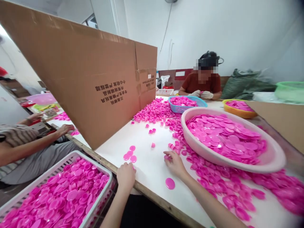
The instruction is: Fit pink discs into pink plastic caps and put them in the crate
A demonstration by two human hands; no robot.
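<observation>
My left hand (125,178) rests at the table's front edge with its fingers curled in. What it holds, if anything, is mostly hidden. Just beyond it lie several flat pink plastic discs (129,153). Over the white tabletop, my right hand (175,164) closes its fingers on a small pink plastic piece (167,157), partly covered by the fingers. A single pink disc (170,183) lies flat between my hands, nearer to the right one. Small pink cup-shaped pieces (153,145) are scattered ahead, thickening into a heap (155,110).
A large pale basin (280,158) of pink discs stands on the right. A blue basket (174,108) and a yellow bowl (237,112) are behind it. A cardboard box panel (95,69) rises at left. A white crate (109,172) of pink pieces sits below. Two people work nearby.
</observation>
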